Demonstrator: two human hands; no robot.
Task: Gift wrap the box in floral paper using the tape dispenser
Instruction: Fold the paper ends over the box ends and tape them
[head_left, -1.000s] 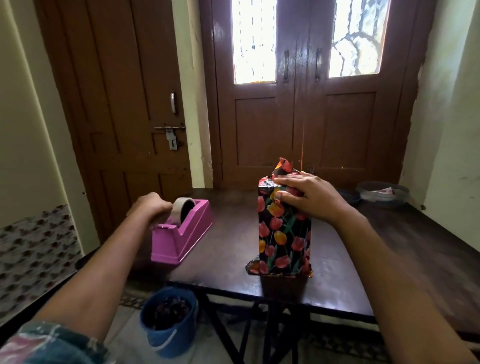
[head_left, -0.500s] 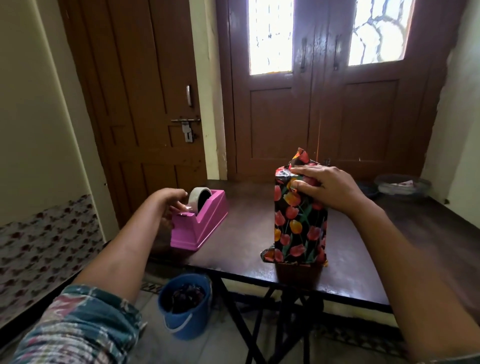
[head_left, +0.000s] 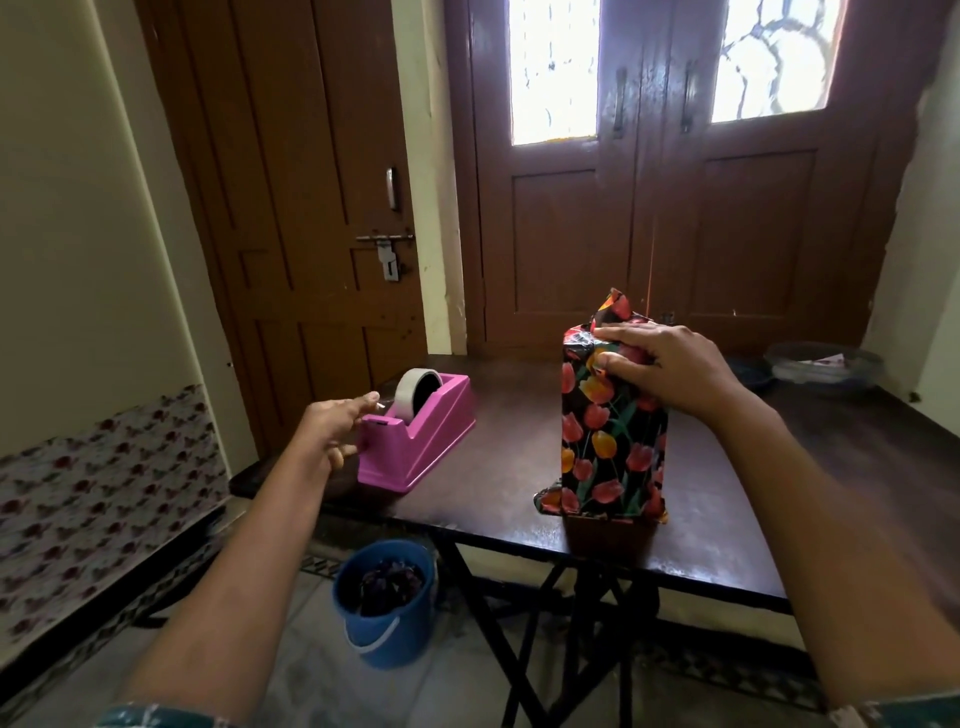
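head view: box (head_left: 613, 447) stands upright on the dark table (head_left: 509, 415), near its front edge, well right of the pink tape dispenser (head_left: 426, 441). floral paper (head_left: 615, 309) covers it, one flap poking up on top. right hand (head_left: 670, 369) grasps the box top, thumb on the front face. left hand (head_left: 332, 428) at the dispenser's cutter end, fingertips by the tape tip; whether it pinches the tape, cannot tell. blue bucket (head_left: 384, 603) on the floor below.

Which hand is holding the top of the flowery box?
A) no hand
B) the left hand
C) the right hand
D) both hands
C: the right hand grips the folded top of the wrapped box, while the left hand is over by the pink tape dispenser, away from the box.
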